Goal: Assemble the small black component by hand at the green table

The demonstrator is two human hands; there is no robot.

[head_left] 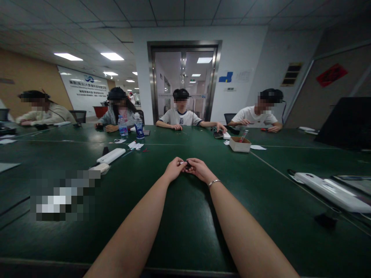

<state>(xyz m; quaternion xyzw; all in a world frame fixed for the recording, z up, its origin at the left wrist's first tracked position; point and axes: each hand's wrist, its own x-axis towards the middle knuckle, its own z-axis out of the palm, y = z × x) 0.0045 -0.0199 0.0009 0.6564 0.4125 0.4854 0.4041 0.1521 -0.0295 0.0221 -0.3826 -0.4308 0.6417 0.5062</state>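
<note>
Both my arms stretch forward over the dark green table [185, 216]. My left hand [174, 169] and my right hand [198, 169] meet near the middle, with fingertips pinched together. Between them is a small dark object [188, 165], mostly covered by the fingers, too small to name. The fingers of both hands are closed around it. A silver bracelet [214, 182] circles my right wrist.
Left of my hands lie a white power bank [111, 155] and paper scraps [135, 145]. Two bottles [139, 127] stand farther back. Ahead right is a small box [240, 144]; a white device [327, 189] lies at right. Several people sit opposite.
</note>
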